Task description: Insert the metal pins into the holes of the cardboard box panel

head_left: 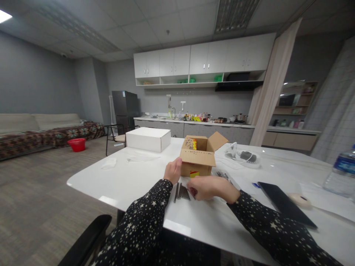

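Observation:
An open cardboard box with yellow and red labels stands on the white table, its flaps spread. My left hand is closed at the box's left front corner, fingers against its edge. Just in front of the box lies a row of long thin dark metal pieces, nail-like, side by side. My right hand is curled at the right end of this row, fingertips down near the tabletop. Whatever it pinches is hidden by the fingers. Behind my right wrist lies a clear packet with dark marks.
A white box stands at the back left of the table. To the right are a coiled white cable, a black tablet-like slab, a pale mouse and a water bottle. A black chair armrest is at lower left.

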`<state>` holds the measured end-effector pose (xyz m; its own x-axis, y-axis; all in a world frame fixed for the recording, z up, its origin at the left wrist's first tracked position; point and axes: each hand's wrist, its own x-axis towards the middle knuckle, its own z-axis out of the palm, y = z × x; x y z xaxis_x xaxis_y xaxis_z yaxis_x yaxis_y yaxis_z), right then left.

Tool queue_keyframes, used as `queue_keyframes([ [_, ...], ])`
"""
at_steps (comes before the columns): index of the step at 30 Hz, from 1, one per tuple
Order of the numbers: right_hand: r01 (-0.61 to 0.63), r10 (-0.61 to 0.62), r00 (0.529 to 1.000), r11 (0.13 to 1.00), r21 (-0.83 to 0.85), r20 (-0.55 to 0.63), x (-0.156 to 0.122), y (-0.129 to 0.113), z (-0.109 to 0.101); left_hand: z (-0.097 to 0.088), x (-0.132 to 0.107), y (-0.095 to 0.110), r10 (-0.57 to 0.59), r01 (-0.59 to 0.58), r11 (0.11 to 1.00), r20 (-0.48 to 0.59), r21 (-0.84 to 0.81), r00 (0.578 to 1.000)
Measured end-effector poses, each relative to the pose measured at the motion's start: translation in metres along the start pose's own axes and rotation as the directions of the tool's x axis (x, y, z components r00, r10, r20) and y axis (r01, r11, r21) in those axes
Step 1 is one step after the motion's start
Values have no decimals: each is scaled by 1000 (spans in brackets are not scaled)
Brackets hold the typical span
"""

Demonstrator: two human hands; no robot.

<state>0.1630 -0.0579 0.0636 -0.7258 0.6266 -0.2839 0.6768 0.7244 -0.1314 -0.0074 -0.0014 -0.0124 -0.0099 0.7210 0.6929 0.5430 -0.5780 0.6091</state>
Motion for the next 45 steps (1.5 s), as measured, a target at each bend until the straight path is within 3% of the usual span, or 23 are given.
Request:
queue_keyframes([
  [15, -19, 18, 999, 999, 37, 37, 6, 0, 6, 0, 0, -1, -2, 2, 1000, -12, 11, 1000],
  [45, 20, -19, 999, 999, 32, -39, 9, 3, 9, 0, 1, 0, -5, 4, 1000, 8, 16, 1000],
])
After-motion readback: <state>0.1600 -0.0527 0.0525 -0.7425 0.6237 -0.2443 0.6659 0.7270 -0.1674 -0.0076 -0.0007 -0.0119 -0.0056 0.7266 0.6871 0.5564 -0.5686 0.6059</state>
